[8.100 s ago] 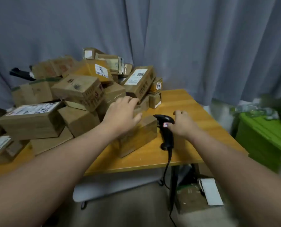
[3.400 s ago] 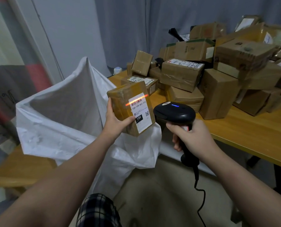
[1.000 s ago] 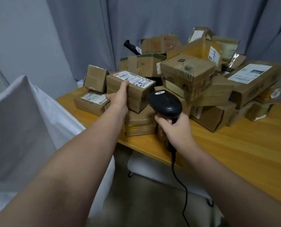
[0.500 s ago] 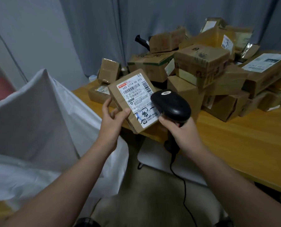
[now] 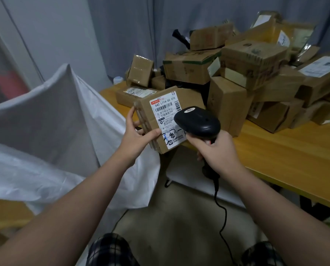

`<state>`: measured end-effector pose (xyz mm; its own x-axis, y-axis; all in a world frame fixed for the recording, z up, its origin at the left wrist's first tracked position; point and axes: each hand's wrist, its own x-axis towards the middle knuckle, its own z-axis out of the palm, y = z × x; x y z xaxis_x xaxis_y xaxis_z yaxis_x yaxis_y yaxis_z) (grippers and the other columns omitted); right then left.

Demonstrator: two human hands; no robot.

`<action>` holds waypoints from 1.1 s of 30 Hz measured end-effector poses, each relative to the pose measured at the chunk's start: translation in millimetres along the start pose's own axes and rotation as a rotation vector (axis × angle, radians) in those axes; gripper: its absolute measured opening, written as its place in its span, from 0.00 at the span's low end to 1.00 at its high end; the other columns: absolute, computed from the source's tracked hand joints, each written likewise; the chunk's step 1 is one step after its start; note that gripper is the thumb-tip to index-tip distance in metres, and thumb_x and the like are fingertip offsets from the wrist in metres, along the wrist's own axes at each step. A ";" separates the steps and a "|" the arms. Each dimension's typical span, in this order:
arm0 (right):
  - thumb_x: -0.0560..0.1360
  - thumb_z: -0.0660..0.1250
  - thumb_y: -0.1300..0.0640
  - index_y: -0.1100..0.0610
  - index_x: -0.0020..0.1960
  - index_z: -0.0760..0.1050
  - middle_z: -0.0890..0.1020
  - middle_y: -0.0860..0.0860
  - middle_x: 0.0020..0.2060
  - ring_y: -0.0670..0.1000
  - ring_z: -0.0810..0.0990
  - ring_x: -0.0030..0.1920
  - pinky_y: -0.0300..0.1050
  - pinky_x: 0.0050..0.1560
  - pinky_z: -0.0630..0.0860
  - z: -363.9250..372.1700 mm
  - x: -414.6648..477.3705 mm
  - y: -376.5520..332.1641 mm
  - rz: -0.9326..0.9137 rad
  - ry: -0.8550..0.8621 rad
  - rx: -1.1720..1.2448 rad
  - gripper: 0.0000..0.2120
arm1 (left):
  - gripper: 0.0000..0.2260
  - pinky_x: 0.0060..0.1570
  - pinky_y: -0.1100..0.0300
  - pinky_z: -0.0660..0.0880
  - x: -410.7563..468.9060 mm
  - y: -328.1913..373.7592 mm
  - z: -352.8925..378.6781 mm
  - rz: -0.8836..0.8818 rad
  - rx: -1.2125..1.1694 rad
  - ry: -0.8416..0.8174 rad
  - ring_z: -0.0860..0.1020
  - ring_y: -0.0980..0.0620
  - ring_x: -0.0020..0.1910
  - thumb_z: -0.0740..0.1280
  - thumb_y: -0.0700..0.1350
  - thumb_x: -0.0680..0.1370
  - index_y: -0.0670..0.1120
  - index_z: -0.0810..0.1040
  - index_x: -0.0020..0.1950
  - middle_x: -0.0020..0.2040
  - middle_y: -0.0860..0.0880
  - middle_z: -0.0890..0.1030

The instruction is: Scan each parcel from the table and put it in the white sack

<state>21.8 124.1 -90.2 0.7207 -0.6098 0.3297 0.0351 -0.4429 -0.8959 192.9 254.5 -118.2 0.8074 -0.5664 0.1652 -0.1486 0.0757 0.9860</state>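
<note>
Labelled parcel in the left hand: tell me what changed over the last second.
The left hand lifted the parcel off the pile on the table, drew it toward the person and tilted its label up, beside the scanner. The right hand gripped the scanner throughout. The white sack and the rest of the pile stayed put.

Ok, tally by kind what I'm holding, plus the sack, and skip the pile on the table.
Parcel: 1
Black scanner: 1
White sack: 1
Total: 3
</note>
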 end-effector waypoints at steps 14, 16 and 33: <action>0.72 0.73 0.54 0.54 0.34 0.76 0.76 0.46 0.22 0.43 0.76 0.24 0.39 0.27 0.75 6.0 -27.9 -18.9 0.071 -0.016 0.082 0.10 | 0.45 0.59 0.52 0.76 -8.2 0.7 -2.2 0.035 0.067 0.018 0.75 0.48 0.63 0.76 0.44 0.70 0.59 0.50 0.76 0.69 0.47 0.69; 0.72 0.73 0.55 0.54 0.33 0.75 0.76 0.45 0.21 0.43 0.76 0.23 0.39 0.27 0.74 5.8 -32.3 -18.0 0.066 -0.013 0.091 0.11 | 0.44 0.58 0.53 0.77 -13.4 -1.9 -5.6 0.040 0.074 0.025 0.76 0.49 0.62 0.75 0.43 0.71 0.60 0.50 0.76 0.68 0.48 0.69; 0.74 0.71 0.56 0.59 0.40 0.78 0.76 0.52 0.23 0.47 0.76 0.24 0.45 0.31 0.76 21.0 -47.4 -4.6 0.184 -0.122 0.075 0.07 | 0.44 0.38 0.78 0.72 -27.9 -32.5 -23.9 0.001 0.146 0.129 0.69 0.56 0.62 0.74 0.41 0.72 0.56 0.48 0.77 0.64 0.55 0.65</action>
<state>2.1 168.8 -107.9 0.7977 -0.5901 0.1241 -0.0566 -0.2782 -0.9589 188.8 287.5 -154.4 0.8724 -0.4557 0.1770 -0.2233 -0.0493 0.9735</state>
